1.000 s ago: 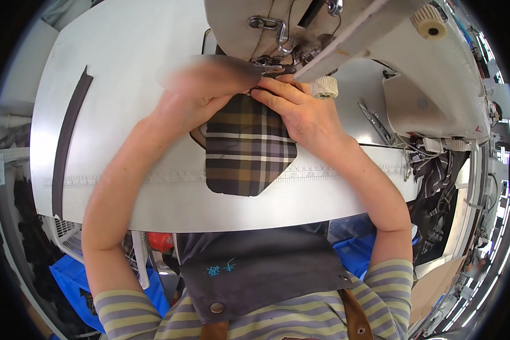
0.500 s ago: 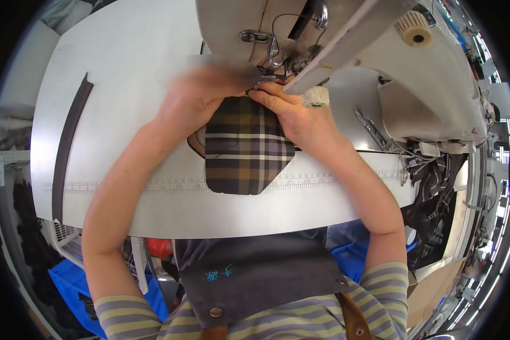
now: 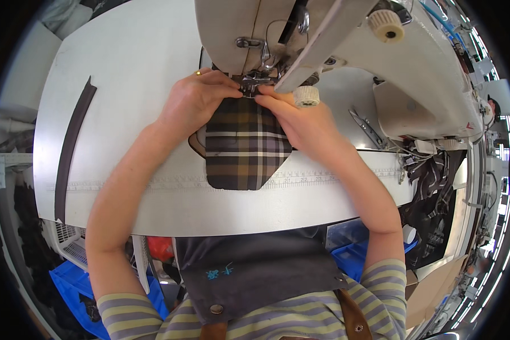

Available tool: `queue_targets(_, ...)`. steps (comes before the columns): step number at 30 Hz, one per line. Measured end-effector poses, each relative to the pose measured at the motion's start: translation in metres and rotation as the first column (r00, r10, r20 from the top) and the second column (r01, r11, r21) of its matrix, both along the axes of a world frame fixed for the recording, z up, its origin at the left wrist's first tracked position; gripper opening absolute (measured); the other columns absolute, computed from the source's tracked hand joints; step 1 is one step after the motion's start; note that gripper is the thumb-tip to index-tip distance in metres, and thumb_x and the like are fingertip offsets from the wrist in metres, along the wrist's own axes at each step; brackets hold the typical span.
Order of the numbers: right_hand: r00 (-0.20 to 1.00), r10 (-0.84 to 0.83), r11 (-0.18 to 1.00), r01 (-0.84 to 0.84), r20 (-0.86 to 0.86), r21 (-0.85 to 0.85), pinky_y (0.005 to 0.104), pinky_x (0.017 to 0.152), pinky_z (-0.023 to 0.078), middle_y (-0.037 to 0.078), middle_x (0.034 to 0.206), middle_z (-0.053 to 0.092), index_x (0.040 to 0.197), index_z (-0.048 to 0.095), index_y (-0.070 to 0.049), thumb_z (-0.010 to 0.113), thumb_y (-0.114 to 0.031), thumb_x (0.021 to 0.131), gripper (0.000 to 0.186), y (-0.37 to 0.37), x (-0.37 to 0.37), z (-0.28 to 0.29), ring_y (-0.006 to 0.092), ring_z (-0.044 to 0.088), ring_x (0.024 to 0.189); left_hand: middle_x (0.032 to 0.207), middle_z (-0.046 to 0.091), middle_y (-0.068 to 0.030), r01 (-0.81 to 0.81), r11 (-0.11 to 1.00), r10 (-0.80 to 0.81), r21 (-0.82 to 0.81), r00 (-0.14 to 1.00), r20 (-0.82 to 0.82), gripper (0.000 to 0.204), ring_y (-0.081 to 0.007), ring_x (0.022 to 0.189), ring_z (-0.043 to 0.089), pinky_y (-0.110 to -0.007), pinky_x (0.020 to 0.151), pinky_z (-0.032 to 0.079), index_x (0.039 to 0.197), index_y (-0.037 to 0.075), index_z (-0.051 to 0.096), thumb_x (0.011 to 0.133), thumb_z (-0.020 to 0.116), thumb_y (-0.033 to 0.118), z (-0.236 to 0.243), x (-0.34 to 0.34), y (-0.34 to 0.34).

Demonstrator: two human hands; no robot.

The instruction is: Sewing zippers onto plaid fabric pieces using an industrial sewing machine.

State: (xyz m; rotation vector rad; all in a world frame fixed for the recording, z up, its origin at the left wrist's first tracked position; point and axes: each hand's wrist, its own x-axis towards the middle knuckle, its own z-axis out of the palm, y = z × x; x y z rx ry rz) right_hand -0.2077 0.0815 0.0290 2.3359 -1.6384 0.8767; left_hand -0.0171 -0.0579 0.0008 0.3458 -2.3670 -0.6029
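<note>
Both hands are at the presser foot (image 3: 256, 82) of a white sewing machine (image 3: 229, 31). My left hand (image 3: 195, 99) has its fingers closed on the top edge of a plaid fabric piece (image 3: 248, 156), just left of the foot. My right hand (image 3: 292, 116) pinches the same piece right of the foot, thumb and fingers pointing at the needle area and partly hidden behind the machine. The brown, grey and white plaid piece lies flat toward me, one lower corner cut diagonally. A dark curved edge shows beneath its left side.
A dark fabric strip (image 3: 72, 150) lies on the left of the white table (image 3: 68, 62). Metal scissors (image 3: 365, 126) rest right of the machine, with dark striped fabrics (image 3: 442, 173) beyond. A white basket (image 3: 71, 246) and blue bins (image 3: 68, 283) sit below the table edge.
The plaid piece has moved slightly away from me toward the machine. My hands stay at the foot, shifting slightly, with the left fingertips now beside it.
</note>
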Motion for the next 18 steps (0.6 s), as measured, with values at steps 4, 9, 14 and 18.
queue_targets(4,0.845,-0.268,0.954,0.166,-0.464,-0.248,0.0347,0.074,0.05,0.002,0.087,0.068,0.096,0.069,-0.005,0.071,-0.001,0.078,0.019,0.076,-0.045,0.09,0.0213,0.058,0.081,0.093,0.069,-0.0044,-0.072,0.997,0.071,0.028,0.997,0.011,0.022,-0.0252,0.086,0.063,-0.034,0.076,0.054,0.087,0.007,0.072,0.072,0.061,-0.005,-0.004,0.016,0.003)
queue_targets(9,0.596,-0.763,0.489,0.786,0.25,-0.38,0.0261,0.084,0.051,0.017,0.116,0.064,0.126,0.058,-0.003,0.062,-0.021,0.093,0.038,0.152,-0.388,0.209,0.021,0.066,0.1,0.093,0.069,-0.0044,-0.014,0.999,0.013,-0.038,1.0,-0.01,0.019,-0.0254,0.086,0.064,-0.034,0.075,0.054,0.085,0.007,0.072,0.073,0.061,-0.003,0.002,0.001,0.001)
queue_targets(14,0.1,-0.639,0.554,0.748,0.763,0.366,0.0382,0.102,0.041,0.015,0.132,0.054,0.134,0.049,-0.003,0.049,-0.04,0.097,0.052,0.21,-0.486,0.16,0.027,0.051,0.122,0.093,0.069,-0.0043,-0.025,0.999,0.024,-0.033,0.999,-0.022,0.018,-0.0251,0.085,0.064,-0.034,0.075,0.054,0.086,0.007,0.072,0.074,0.062,-0.002,0.001,0.004,0.0)
queue_targets(18,0.151,-0.157,0.724,0.689,0.976,0.01,0.0422,0.103,0.041,0.015,0.123,0.06,0.127,0.052,0.002,0.04,-0.05,0.097,0.062,0.224,-0.439,0.056,0.0281,0.057,0.114,0.092,0.07,-0.004,-0.06,0.998,0.06,-0.022,0.998,0.017,0.018,-0.0248,0.085,0.065,-0.034,0.075,0.054,0.086,0.008,0.073,0.075,0.062,-0.001,0.0,0.011,0.003)
